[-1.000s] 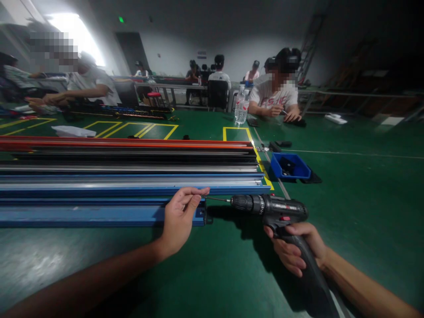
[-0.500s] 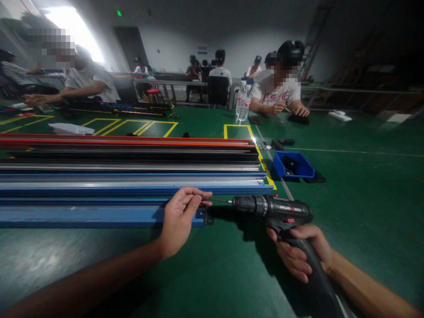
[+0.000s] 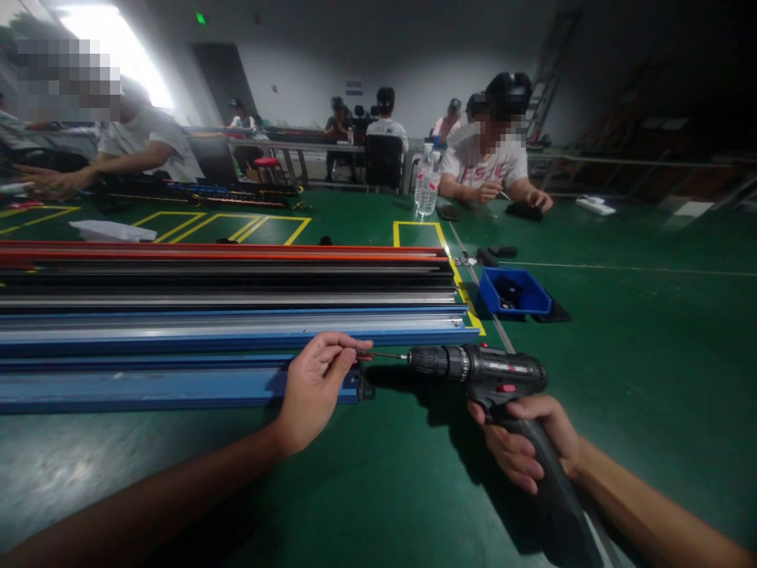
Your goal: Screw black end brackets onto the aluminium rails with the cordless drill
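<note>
"Right hand [image 3: 520, 446]?"
"Wrapped around the grip of a black pistol-shaped cordless drill [image 3: 502, 368]."
"Left hand [image 3: 313, 388]?"
"Pinched at the tip of a thin metal bit [image 3: 387, 356], left of the drill, near a long blue metal profile [image 3: 195, 386]."

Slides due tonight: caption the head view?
Right hand holding a power drill, left hand at the tip of its bit, near a blue rail.

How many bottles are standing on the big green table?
2: one bottle left of the person across the table, the second bottle slightly nearer and overlapping it. Others may be hidden.
</note>
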`<act>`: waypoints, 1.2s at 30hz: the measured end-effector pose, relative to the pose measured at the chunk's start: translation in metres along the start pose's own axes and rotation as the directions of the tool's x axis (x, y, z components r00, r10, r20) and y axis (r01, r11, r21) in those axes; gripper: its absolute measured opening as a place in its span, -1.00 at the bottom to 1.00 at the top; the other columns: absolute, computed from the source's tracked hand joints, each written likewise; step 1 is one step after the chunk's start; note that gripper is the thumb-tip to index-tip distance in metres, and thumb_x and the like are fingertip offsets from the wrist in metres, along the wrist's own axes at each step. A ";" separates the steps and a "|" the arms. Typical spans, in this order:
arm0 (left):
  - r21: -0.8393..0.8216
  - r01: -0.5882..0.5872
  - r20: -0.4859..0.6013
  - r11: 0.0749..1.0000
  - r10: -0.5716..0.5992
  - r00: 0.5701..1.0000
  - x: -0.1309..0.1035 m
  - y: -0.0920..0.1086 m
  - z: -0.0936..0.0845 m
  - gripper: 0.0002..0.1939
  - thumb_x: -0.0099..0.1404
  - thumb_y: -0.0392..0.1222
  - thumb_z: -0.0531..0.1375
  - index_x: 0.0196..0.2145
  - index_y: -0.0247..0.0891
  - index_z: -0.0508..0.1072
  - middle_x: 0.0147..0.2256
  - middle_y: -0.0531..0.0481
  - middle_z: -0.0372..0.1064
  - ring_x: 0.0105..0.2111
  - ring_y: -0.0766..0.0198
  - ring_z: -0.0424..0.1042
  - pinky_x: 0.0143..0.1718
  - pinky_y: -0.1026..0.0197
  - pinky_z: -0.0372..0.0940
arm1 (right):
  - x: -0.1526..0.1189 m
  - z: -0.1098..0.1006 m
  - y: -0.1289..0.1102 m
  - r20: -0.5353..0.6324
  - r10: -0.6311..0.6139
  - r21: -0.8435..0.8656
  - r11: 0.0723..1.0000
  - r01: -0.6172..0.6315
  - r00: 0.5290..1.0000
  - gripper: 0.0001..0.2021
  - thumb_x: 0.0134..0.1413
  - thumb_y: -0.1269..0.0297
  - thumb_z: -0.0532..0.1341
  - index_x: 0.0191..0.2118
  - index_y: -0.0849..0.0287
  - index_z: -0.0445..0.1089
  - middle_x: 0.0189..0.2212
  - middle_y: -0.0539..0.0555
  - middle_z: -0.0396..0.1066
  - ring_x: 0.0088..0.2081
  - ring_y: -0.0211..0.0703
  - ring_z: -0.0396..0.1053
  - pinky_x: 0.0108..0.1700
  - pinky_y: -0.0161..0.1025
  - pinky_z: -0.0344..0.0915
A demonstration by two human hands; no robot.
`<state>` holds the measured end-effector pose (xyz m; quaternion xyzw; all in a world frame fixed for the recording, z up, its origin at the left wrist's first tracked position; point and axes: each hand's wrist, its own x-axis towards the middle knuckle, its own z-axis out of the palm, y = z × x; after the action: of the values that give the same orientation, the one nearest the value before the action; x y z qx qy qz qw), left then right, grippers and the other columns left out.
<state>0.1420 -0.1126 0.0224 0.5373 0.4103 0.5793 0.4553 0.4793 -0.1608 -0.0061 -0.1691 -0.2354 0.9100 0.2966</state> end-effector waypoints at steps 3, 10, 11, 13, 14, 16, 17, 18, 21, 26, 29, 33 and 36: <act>0.003 -0.010 -0.006 1.000 0.010 1.000 0.000 -0.001 0.000 -0.74 0.42 -0.01 0.38 -0.17 -0.25 0.49 -0.12 -0.17 0.70 -0.18 0.14 0.71 -0.05 0.09 0.59 | 0.000 -0.001 -0.001 0.016 0.002 0.004 1.000 -0.003 1.000 -0.64 0.22 0.09 0.30 -0.03 0.28 0.44 -0.63 -0.14 0.27 -0.73 -0.35 0.05 -0.57 -0.32 0.39; -0.038 0.057 0.091 0.998 -0.054 0.994 -0.004 0.000 0.002 -0.68 0.40 -0.01 0.40 -0.12 -0.23 0.41 -0.16 -0.17 0.71 -0.15 0.09 0.72 -0.01 0.05 0.58 | 0.000 -0.001 -0.003 0.055 0.010 0.006 1.000 -0.010 0.998 -0.65 0.26 0.11 0.29 0.00 0.30 0.44 -0.58 -0.13 0.29 -0.68 -0.35 0.11 -0.51 -0.33 0.45; -0.040 0.068 0.113 0.997 -0.063 0.992 -0.005 0.000 0.003 -0.67 0.40 -0.01 0.39 -0.11 -0.22 0.39 -0.18 -0.16 0.71 -0.15 0.09 0.72 -0.02 0.05 0.58 | 0.000 -0.001 -0.003 0.067 0.011 0.008 1.000 -0.012 0.998 -0.65 0.27 0.11 0.28 0.00 0.30 0.45 -0.58 -0.13 0.29 -0.68 -0.35 0.11 -0.50 -0.33 0.46; -0.041 0.074 0.120 0.996 -0.068 0.990 -0.006 0.001 0.003 -0.65 0.41 0.01 0.39 -0.08 -0.21 0.37 -0.19 -0.15 0.72 -0.16 0.09 0.72 -0.03 0.05 0.57 | 0.001 -0.002 -0.003 0.082 0.009 0.011 1.000 -0.010 0.997 -0.64 0.29 0.11 0.27 0.02 0.31 0.45 -0.57 -0.12 0.29 -0.67 -0.35 0.11 -0.48 -0.32 0.48; -0.047 0.075 0.108 0.996 -0.070 0.992 -0.006 0.002 0.003 -0.63 0.40 0.02 0.40 -0.08 -0.22 0.36 -0.20 -0.15 0.71 -0.17 0.09 0.72 -0.03 0.05 0.57 | 0.001 -0.002 -0.003 0.089 0.006 0.013 1.000 -0.007 0.996 -0.64 0.29 0.11 0.27 0.02 0.31 0.45 -0.57 -0.12 0.29 -0.67 -0.35 0.11 -0.48 -0.31 0.48; -0.068 0.087 0.075 0.994 -0.082 0.994 -0.004 0.003 0.003 -0.59 0.36 0.03 0.43 -0.08 -0.22 0.37 -0.21 -0.13 0.71 -0.20 0.10 0.72 -0.03 0.05 0.56 | 0.001 -0.003 -0.003 0.093 -0.001 0.016 1.000 0.000 0.996 -0.64 0.29 0.11 0.27 0.03 0.31 0.45 -0.58 -0.13 0.28 -0.67 -0.35 0.09 -0.48 -0.31 0.48; -0.082 0.097 0.058 0.992 -0.092 0.994 -0.003 0.004 0.003 -0.58 0.34 0.03 0.44 -0.08 -0.23 0.38 -0.22 -0.13 0.71 -0.22 0.11 0.72 -0.03 0.06 0.55 | 0.000 -0.003 -0.002 0.090 -0.007 0.018 1.000 0.005 0.996 -0.64 0.29 0.11 0.27 0.03 0.31 0.46 -0.58 -0.13 0.27 -0.67 -0.35 0.08 -0.48 -0.31 0.48; -0.100 0.105 0.043 0.989 -0.101 0.994 -0.001 0.004 0.003 -0.57 0.33 0.04 0.45 -0.08 -0.23 0.38 -0.22 -0.12 0.71 -0.23 0.12 0.72 -0.03 0.07 0.54 | 0.000 -0.003 -0.002 0.088 -0.013 0.021 1.000 0.011 0.996 -0.63 0.29 0.11 0.27 0.03 0.32 0.46 -0.58 -0.13 0.27 -0.68 -0.35 0.08 -0.48 -0.31 0.47; -0.163 0.131 0.019 0.978 -0.129 0.991 0.002 0.003 0.002 -0.58 0.32 0.03 0.46 -0.09 -0.22 0.38 -0.18 -0.12 0.71 -0.22 0.14 0.71 -0.05 0.11 0.53 | 0.000 -0.003 -0.002 0.089 -0.026 0.024 0.999 0.024 0.996 -0.63 0.31 0.13 0.25 0.04 0.34 0.46 -0.57 -0.12 0.28 -0.67 -0.34 0.08 -0.47 -0.31 0.48; -0.216 0.156 0.020 0.964 -0.155 0.988 0.005 0.002 0.002 -0.60 0.32 0.01 0.46 -0.10 -0.22 0.40 -0.16 -0.13 0.70 -0.20 0.15 0.70 -0.07 0.12 0.52 | 0.000 -0.001 -0.003 0.109 -0.027 0.028 0.999 0.025 0.994 -0.63 0.32 0.14 0.23 0.05 0.35 0.47 -0.56 -0.11 0.28 -0.65 -0.34 0.10 -0.46 -0.31 0.48; -0.226 0.158 0.012 0.961 -0.160 0.987 0.005 0.003 0.002 -0.60 0.31 0.01 0.47 -0.12 -0.22 0.41 -0.19 -0.11 0.70 -0.23 0.17 0.70 -0.10 0.15 0.51 | 0.000 0.000 -0.002 0.091 -0.030 0.017 0.999 0.029 0.995 -0.64 0.31 0.14 0.24 0.03 0.34 0.47 -0.57 -0.12 0.26 -0.66 -0.35 0.09 -0.48 -0.32 0.47; -0.235 0.164 0.019 0.958 -0.164 0.986 0.005 0.003 0.002 -0.61 0.31 0.01 0.47 -0.13 -0.22 0.41 -0.19 -0.10 0.70 -0.24 0.18 0.69 -0.07 0.14 0.52 | 0.000 0.000 -0.002 0.064 -0.031 0.008 0.999 0.031 0.997 -0.65 0.29 0.12 0.26 0.01 0.32 0.47 -0.59 -0.13 0.26 -0.68 -0.35 0.09 -0.51 -0.33 0.45; -0.217 0.151 0.027 0.964 -0.149 0.988 0.004 0.001 0.001 -0.62 0.33 0.01 0.46 -0.13 -0.21 0.40 -0.20 -0.09 0.70 -0.22 0.15 0.70 -0.06 0.10 0.53 | 0.000 0.000 -0.002 0.044 -0.022 -0.002 1.000 0.023 0.999 -0.64 0.27 0.09 0.28 -0.01 0.30 0.46 -0.61 -0.13 0.25 -0.69 -0.34 0.10 -0.53 -0.33 0.44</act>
<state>0.1431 -0.1089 0.0248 0.4544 0.3812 0.5819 0.5564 0.4804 -0.1595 -0.0055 -0.1468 -0.2451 0.9097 0.3013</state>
